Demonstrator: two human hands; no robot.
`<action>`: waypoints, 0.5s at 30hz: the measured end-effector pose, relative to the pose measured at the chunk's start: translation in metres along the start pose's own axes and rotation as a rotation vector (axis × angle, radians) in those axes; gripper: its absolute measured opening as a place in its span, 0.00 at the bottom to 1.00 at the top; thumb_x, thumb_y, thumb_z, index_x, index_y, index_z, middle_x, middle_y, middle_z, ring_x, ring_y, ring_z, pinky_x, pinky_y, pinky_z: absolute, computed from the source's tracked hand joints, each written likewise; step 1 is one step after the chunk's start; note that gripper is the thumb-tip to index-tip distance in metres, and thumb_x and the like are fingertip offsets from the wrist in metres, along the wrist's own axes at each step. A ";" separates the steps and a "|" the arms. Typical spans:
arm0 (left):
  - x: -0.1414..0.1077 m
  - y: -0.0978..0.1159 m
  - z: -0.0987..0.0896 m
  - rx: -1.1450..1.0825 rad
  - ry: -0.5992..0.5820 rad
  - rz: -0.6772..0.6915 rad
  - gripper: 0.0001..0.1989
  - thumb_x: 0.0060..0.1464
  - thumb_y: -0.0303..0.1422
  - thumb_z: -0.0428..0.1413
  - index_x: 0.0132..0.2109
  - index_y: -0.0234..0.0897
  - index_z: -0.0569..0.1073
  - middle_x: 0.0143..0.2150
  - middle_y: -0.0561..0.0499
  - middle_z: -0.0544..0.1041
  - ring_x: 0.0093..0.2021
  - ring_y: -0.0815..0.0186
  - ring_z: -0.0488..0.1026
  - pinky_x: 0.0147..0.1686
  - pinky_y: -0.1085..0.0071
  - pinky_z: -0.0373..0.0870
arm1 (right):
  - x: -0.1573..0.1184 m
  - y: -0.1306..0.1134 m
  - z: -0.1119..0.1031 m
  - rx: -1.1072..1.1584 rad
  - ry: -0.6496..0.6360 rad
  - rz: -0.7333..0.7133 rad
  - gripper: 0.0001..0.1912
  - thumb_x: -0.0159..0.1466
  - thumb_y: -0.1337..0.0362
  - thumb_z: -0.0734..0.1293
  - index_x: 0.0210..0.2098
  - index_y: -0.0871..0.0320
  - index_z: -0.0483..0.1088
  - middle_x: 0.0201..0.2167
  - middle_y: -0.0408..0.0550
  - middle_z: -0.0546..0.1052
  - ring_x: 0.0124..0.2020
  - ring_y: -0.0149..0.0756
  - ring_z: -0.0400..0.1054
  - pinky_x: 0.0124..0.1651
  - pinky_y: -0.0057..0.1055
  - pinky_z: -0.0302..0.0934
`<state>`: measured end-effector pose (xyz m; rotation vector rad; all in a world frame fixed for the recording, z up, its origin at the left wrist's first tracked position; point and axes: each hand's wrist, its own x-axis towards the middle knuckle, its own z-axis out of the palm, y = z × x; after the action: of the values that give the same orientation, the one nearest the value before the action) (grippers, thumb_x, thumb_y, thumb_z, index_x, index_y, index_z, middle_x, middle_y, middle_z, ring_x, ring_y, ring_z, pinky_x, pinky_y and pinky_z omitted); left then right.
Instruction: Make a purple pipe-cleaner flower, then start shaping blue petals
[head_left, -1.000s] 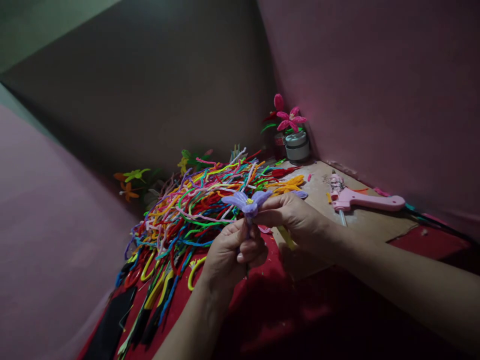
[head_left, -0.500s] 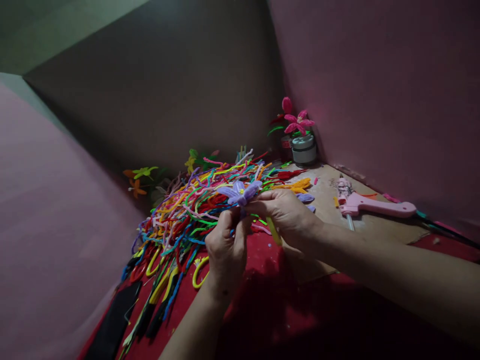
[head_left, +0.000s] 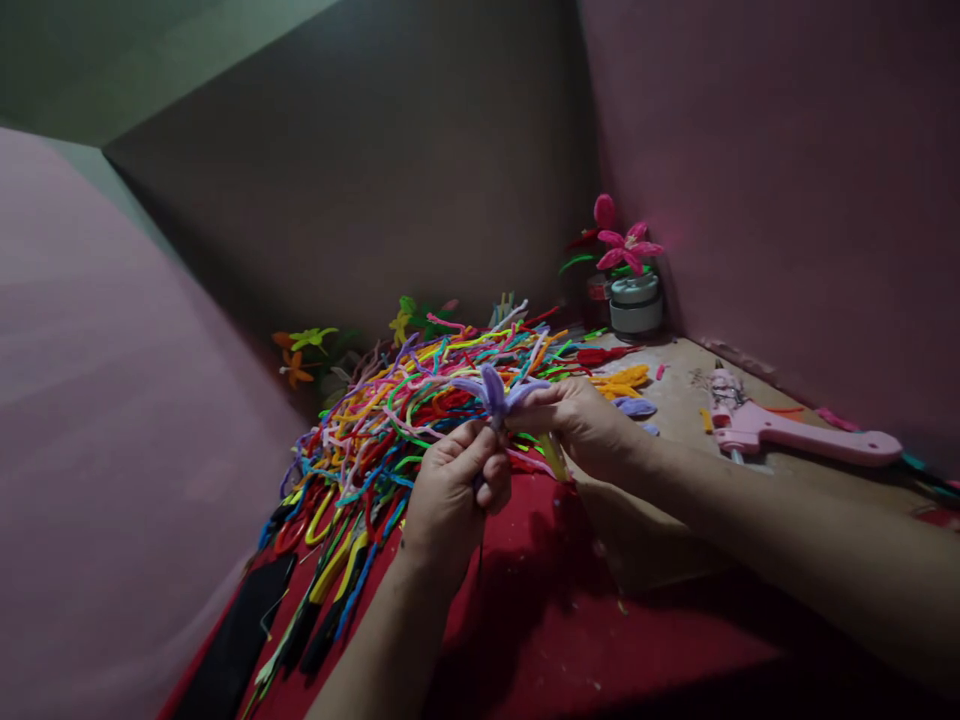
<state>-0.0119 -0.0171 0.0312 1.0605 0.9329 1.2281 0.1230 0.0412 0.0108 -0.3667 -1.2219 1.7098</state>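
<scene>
Between my two hands is a purple pipe-cleaner flower (head_left: pixel 493 392), its petals pointing up and out to the sides. My left hand (head_left: pixel 459 475) is closed around the flower's base and stem, fingers curled. My right hand (head_left: pixel 581 420) pinches a petal on the flower's right side between thumb and fingers. A yellow strip (head_left: pixel 553 455) hangs below the right hand; whether that hand holds it I cannot tell. Right behind the flower lies a big heap of colourful pipe cleaners (head_left: pixel 420 385).
A pink glue gun (head_left: pixel 814 437) lies on a cardboard sheet (head_left: pixel 682 365) at right. Behind stands a grey pot (head_left: pixel 635 305) with a pink flower (head_left: pixel 630 247). Yellow-black pliers (head_left: pixel 334 590) and a black flat object (head_left: pixel 240 635) lie at left on the red cloth (head_left: pixel 540 620).
The flower has turned, so its face no longer points at me and one petal stands upright. My left hand has rolled, fingers now curled toward me. The view has shifted slightly left.
</scene>
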 end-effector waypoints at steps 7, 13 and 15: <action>0.003 -0.009 0.000 -0.319 -0.222 -0.195 0.05 0.51 0.29 0.52 0.30 0.31 0.66 0.17 0.62 0.52 0.12 0.82 0.39 0.08 0.84 0.46 | -0.007 0.006 -0.003 0.142 -0.071 0.083 0.01 0.47 0.70 0.70 0.22 0.62 0.73 0.19 0.42 0.72 0.23 0.27 0.63 0.34 0.28 0.57; 0.006 -0.014 0.002 0.254 0.041 0.003 0.10 0.52 0.37 0.52 0.32 0.32 0.68 0.21 0.54 0.67 0.16 0.76 0.61 0.17 0.79 0.60 | -0.005 0.014 -0.006 0.206 0.094 0.086 0.04 0.45 0.68 0.71 0.21 0.62 0.72 0.17 0.39 0.69 0.20 0.25 0.60 0.29 0.27 0.56; 0.006 -0.017 0.003 0.543 0.159 0.181 0.10 0.49 0.37 0.55 0.33 0.33 0.70 0.23 0.53 0.70 0.21 0.73 0.65 0.22 0.77 0.62 | -0.004 0.015 -0.006 0.163 0.132 0.059 0.06 0.44 0.67 0.71 0.23 0.62 0.73 0.19 0.40 0.71 0.23 0.27 0.62 0.32 0.28 0.57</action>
<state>-0.0044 -0.0124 0.0159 1.5146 1.3635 1.2503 0.1212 0.0404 -0.0055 -0.4139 -0.9780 1.7920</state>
